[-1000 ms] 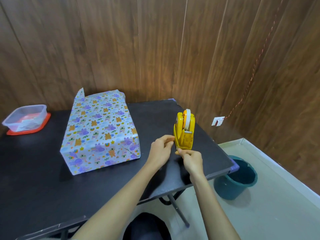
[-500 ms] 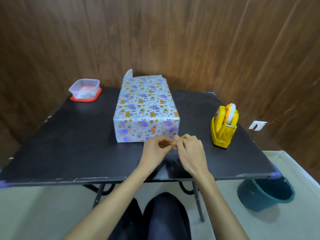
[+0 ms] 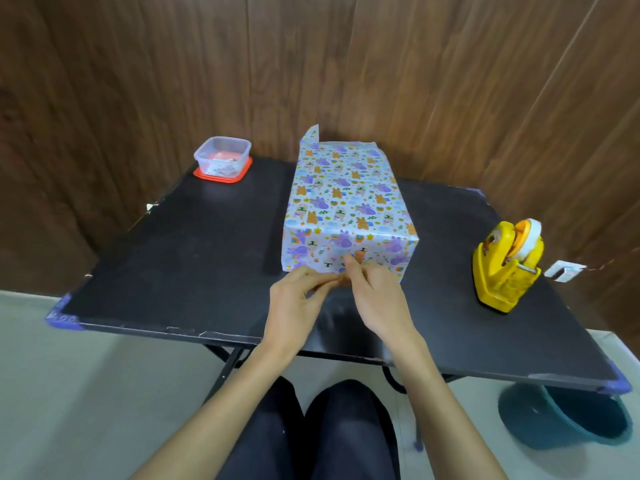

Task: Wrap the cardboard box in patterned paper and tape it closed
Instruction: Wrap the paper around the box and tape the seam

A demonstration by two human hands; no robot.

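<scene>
The box wrapped in patterned paper [image 3: 346, 199] lies in the middle of the black table [image 3: 194, 258], its near end face toward me. A paper flap sticks up at its far left corner. My left hand [image 3: 298, 306] and my right hand [image 3: 377, 299] meet right in front of the near face, fingertips pinched together on a small strip of clear tape that is hard to make out. My right thumb and forefinger touch the lower part of the near face. The yellow tape dispenser [image 3: 505, 268] stands to the right, apart from both hands.
A clear plastic container on a red lid [image 3: 223, 159] sits at the table's far left. A teal bucket [image 3: 571, 420] stands on the floor under the right corner. Wooden wall panels close in behind. My knees are under the near edge.
Both hands left the tape dispenser with a piece of tape and moved left to the box's near face. The view swung left, so the box is now centred.
</scene>
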